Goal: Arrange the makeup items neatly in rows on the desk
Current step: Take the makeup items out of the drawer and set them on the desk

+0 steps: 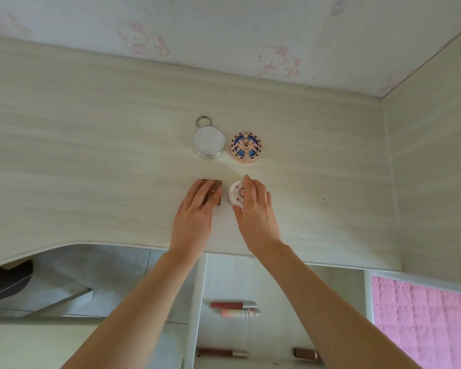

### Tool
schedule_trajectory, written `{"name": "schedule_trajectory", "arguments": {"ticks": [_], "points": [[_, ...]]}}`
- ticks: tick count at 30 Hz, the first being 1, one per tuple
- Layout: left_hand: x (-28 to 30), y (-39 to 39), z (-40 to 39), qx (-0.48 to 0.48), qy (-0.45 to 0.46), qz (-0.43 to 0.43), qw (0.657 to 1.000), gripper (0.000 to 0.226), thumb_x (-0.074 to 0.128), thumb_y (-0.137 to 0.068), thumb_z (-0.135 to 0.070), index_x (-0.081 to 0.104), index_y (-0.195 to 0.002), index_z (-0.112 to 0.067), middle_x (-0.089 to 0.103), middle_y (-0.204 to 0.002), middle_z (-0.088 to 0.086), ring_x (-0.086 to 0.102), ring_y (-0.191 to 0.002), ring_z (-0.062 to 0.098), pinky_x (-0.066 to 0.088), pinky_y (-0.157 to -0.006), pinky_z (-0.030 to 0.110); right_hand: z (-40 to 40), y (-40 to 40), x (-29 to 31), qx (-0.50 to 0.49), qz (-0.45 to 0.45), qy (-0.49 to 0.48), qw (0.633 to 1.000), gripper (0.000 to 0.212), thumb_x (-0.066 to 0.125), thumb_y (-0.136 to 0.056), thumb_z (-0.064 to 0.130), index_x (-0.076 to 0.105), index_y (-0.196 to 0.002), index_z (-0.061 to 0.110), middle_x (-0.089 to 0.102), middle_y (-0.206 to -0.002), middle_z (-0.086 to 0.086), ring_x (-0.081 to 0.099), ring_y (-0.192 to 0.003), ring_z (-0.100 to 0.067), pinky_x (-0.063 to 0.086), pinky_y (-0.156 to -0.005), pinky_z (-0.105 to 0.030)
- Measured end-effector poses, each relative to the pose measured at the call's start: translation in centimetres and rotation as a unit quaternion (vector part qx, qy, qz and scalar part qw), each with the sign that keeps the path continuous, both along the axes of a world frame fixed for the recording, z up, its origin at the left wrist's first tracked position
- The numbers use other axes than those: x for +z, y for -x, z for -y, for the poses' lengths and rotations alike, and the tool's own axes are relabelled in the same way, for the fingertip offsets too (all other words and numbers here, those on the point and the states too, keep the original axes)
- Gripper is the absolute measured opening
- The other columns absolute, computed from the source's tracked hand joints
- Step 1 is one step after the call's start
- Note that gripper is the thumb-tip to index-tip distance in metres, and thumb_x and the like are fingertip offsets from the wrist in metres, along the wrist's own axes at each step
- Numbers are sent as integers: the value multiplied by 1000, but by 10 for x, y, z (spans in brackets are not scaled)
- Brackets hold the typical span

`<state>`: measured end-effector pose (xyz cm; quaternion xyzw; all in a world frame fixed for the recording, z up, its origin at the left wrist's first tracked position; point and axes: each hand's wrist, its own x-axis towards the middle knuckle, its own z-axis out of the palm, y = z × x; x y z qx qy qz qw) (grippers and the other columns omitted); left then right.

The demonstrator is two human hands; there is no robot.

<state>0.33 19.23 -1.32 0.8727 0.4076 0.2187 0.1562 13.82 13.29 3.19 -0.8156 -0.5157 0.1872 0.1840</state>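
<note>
1. The left hand (197,206) lies with straight fingers on the brown square compact (214,193), pressing rather than gripping. The right hand (253,206) curls its thumb and fingers round the white round compact (236,195) just to the right of it.
2. These two form a near row on the desk (91,155). The far row holds the silver compact with a ring (207,142) and the patterned pink compact (246,147), side by side and almost touching.
3. Risk: sliding both near items at once could skew the row or push one out of line with the far pair.
4. Risk: four lip tubes (233,305) lie on a lower surface near the person, and a reach down could roll them.
5. Hidden: the hands cover much of both near compacts, so their exact alignment is unclear. One tube at the near right (305,353) is partly behind the right forearm.
</note>
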Motion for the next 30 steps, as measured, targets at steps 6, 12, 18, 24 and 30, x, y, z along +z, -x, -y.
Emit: {"name": "schedule_trajectory", "arguments": {"ticks": [6, 12, 18, 24, 30], "points": [[1, -12, -23, -4, 9, -6, 1000, 34, 45, -95, -14, 62, -124, -7, 55, -134, 8, 43, -131, 28, 48, -97, 43, -20, -16, 3, 14, -2, 0, 1000, 72, 66, -86, 12, 27, -146, 7, 39, -139, -12, 45, -120, -31, 46, -97, -39], [-1, -16, -31, 6, 0, 0, 1000, 33, 46, -95, -11, 61, -124, -6, 55, -134, 8, 44, -130, 28, 46, -100, 41, -31, -21, 3, 8, 1, -5, 1000, 70, 67, -86, 13, 30, -145, 9, 34, -143, -10, 46, -120, -31, 48, -93, -37], [2, -15, -28, 3, 10, -4, 1000, 35, 45, -95, -10, 58, -127, -6, 53, -137, 8, 40, -134, 27, 42, -105, 40, -26, -21, 4, 0, -7, -14, 1000, 70, 68, -85, 17, 30, -144, 9, 35, -143, -9, 46, -122, -29, 51, -91, -37], [8, -9, -10, 6, 19, -9, 1000, 39, 53, -90, -3, 56, -128, -4, 50, -140, 11, 37, -137, 27, 41, -106, 41, -3, -26, 6, 1, -14, -1, 1000, 68, 60, -90, 16, 22, -146, 6, 32, -146, -10, 40, -130, -28, 46, -100, -36], [20, 1, 38, 10, 13, -14, 1000, 34, 52, -91, -4, 58, -125, -5, 55, -135, 10, 40, -134, 28, 42, -105, 41, 47, -28, 14, 8, -14, 34, 999, 66, 52, -95, 19, 16, -149, 8, 29, -150, -9, 29, -139, -23, 35, -106, -32]]}}
